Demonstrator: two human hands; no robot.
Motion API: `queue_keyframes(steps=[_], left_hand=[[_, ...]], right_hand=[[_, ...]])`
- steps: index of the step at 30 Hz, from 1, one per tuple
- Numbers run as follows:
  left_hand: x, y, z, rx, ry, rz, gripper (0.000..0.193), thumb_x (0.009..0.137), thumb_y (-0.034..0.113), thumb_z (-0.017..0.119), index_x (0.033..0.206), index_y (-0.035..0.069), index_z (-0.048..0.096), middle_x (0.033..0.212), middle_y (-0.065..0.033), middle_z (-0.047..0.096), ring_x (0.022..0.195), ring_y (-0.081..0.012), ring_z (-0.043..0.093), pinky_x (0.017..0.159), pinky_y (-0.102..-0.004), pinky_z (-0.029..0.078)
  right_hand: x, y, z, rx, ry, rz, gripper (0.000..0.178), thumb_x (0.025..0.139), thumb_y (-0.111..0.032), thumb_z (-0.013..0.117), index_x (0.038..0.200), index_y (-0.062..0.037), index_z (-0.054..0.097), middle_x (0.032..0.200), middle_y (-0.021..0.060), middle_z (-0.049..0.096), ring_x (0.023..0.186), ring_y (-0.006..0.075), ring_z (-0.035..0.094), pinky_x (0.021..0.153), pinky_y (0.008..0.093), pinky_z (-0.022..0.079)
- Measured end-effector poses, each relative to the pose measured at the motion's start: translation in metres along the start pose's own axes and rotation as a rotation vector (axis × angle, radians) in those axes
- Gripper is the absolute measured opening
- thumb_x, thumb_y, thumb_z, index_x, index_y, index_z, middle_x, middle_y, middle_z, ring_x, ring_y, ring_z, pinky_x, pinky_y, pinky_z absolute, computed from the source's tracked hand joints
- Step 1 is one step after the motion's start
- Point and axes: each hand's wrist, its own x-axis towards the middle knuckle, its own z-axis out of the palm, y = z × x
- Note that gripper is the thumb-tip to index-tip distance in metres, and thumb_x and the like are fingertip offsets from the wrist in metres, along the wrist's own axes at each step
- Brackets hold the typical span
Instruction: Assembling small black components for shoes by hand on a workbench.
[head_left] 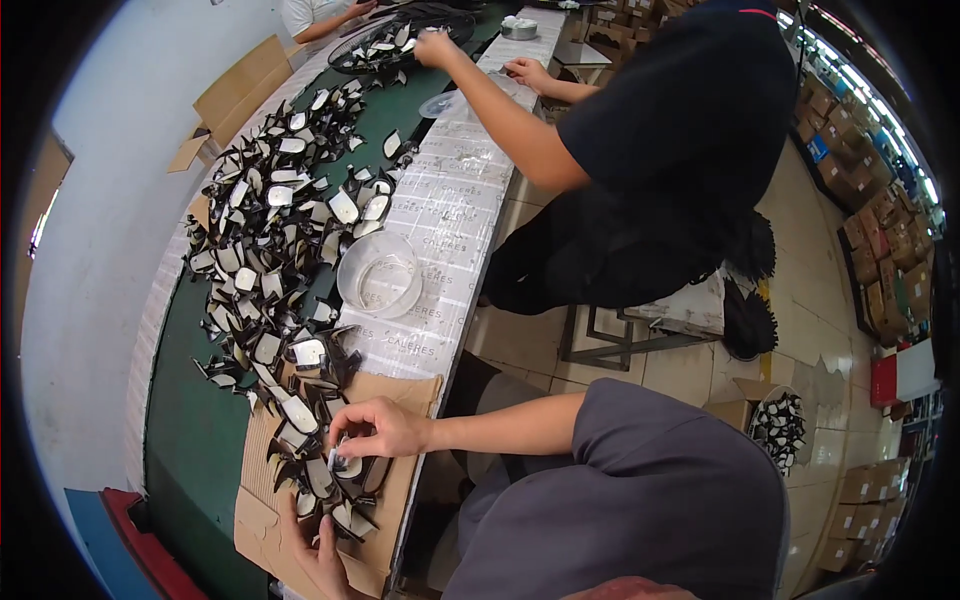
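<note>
A pile of black shoe heels with cream faces point(298, 412) reaches onto a sheet of brown cardboard point(262, 530) in front of me. My right hand point(385, 428) is over the near end of the pile, its thumb and fingers pinched on a small whitish piece point(336, 458) too small to make out. Lower down, my left hand point(318, 560) lies beside the nearest heels, thumb and index finger apart, touching the pile's edge. Nothing shows in its grasp; part of the hand is hidden by the lower rim.
A clear round plastic tub point(380, 275) stands on the paper-covered bench strip point(455, 185). More heels cover the green belt point(190, 420). A co-worker in black point(690, 130) works ahead on the right; another person point(315, 15) is at the far end. Cartons point(885, 260) stack up along the right.
</note>
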Motion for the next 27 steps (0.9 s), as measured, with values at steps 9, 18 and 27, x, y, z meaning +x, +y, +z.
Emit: queue_keyframes(steps=[9, 18, 27], left_hand=[[-0.023, 0.036, -0.003, -0.138, -0.049, 0.043, 0.064, 0.083, 0.014, 0.073, 0.137, -0.001, 0.043, 0.119, -0.0143, 0.054, 0.1, -0.0275, 0.058, 0.081, -0.0315, 0.051], [-0.052, 0.037, 0.003, -0.238, 0.001, -0.094, 0.072, 0.075, 0.006, 0.077, 0.137, 0.003, 0.042, 0.131, -0.0152, 0.048, 0.116, -0.0289, 0.05, 0.095, -0.0381, 0.044], [-0.042, 0.067, 0.029, 0.093, 0.238, 0.075, 0.047, 0.079, 0.01, 0.074, 0.121, -0.003, 0.057, 0.115, -0.0144, 0.056, 0.099, -0.0253, 0.055, 0.084, -0.0328, 0.048]], right_hand=[[-0.001, -0.001, -0.002, -0.001, -0.005, 0.007, 0.015, 0.087, -0.01, 0.067, 0.1, -0.0034, 0.064, 0.09, -0.0009, 0.066, 0.076, 0.0039, 0.058, 0.069, 0.0205, 0.047], [-0.001, -0.007, -0.001, 0.05, 0.009, -0.01, 0.013, 0.087, -0.011, 0.067, 0.097, -0.0038, 0.064, 0.088, -0.0023, 0.065, 0.074, 0.003, 0.056, 0.067, 0.0197, 0.045], [0.0, -0.003, -0.001, 0.038, 0.012, -0.016, 0.013, 0.087, -0.011, 0.068, 0.097, -0.0037, 0.065, 0.088, -0.0022, 0.066, 0.073, 0.0024, 0.055, 0.065, 0.0201, 0.045]])
